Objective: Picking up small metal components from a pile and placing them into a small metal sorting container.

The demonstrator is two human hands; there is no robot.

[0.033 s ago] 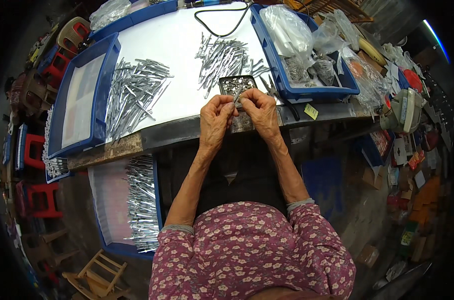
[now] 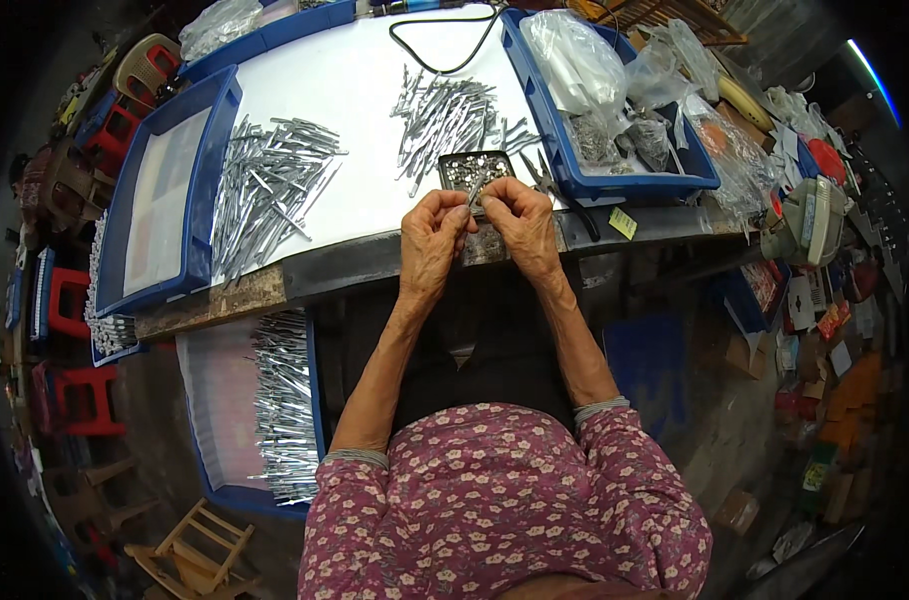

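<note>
My left hand (image 2: 432, 240) pinches a slim silver metal piece (image 2: 476, 188), like those in the piles, at the table's front edge. My right hand (image 2: 523, 225) meets it there, thumb and finger pinched together; whatever lies between those fingertips is too small to name. Just beyond both hands is a small dark tray (image 2: 443, 172) of tiny shiny metal parts. Behind the tray spreads a pile of slim silver metal pieces (image 2: 445, 120). Another, larger pile (image 2: 275, 185) lies to the left. Pliers (image 2: 575, 208) with dark handles rest right of my right hand.
Blue trays stand at the left (image 2: 197, 200) and right (image 2: 635, 187); plastic bags (image 2: 575, 60) fill the right one. Below the table's left part, a blue-edged tray (image 2: 315, 400) holds many silver pieces. A black cable loop (image 2: 400, 45) lies at the back. Red stools (image 2: 85, 400) stand left.
</note>
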